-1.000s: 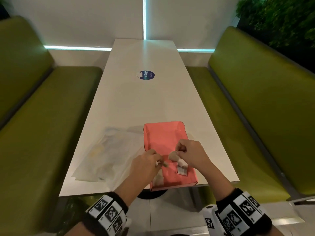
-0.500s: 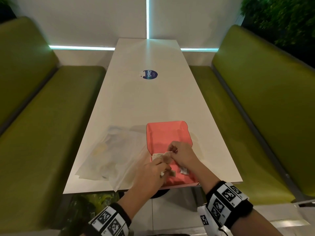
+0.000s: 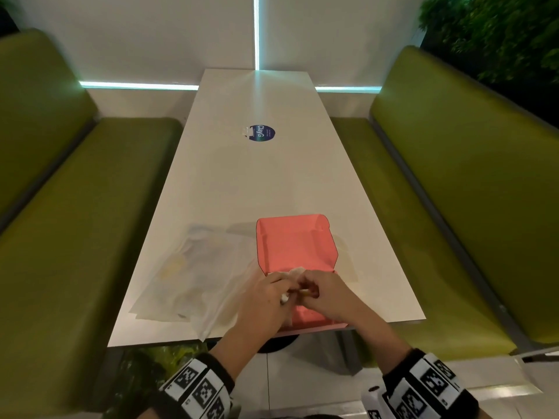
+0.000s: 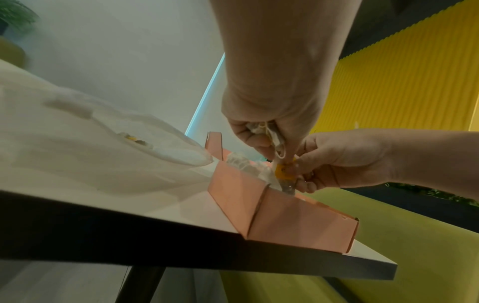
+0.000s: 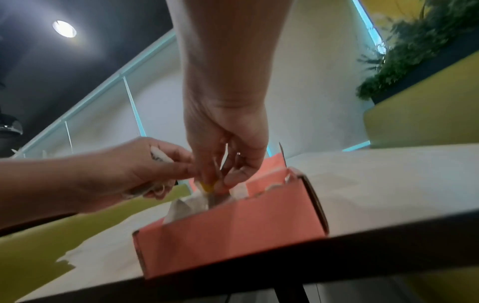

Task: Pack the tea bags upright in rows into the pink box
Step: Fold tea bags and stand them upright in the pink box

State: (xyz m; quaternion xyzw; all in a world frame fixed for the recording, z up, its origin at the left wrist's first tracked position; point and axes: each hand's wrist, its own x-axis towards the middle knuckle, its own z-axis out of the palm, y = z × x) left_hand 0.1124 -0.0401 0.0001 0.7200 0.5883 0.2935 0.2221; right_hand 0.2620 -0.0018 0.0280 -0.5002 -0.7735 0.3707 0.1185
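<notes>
The pink box [image 3: 295, 246] lies open at the table's near edge, its lid flat on the far side. Several white tea bags [image 5: 186, 207] stand in its near part. My left hand [image 3: 286, 293] hovers over the box and grips a small bunch of tea bags [image 4: 261, 131] with strings in its curled fingers. My right hand [image 3: 305, 290] meets it from the right. Its fingertips pinch a tea bag by its yellow tag [image 4: 282, 170] just above the box's inside. The hands hide the box's floor below them.
A crumpled clear plastic bag [image 3: 193, 273] lies on the white table [image 3: 257, 182] left of the box. A round blue sticker [image 3: 261, 133] sits farther up the table. Green benches [image 3: 75, 222] flank both sides. The box overhangs the near table edge [image 4: 376, 264] slightly.
The hands have come together over the near part of the box. The left hand moved right with its tea bags, and the right hand now pinches the yellow-tagged bag beside it.
</notes>
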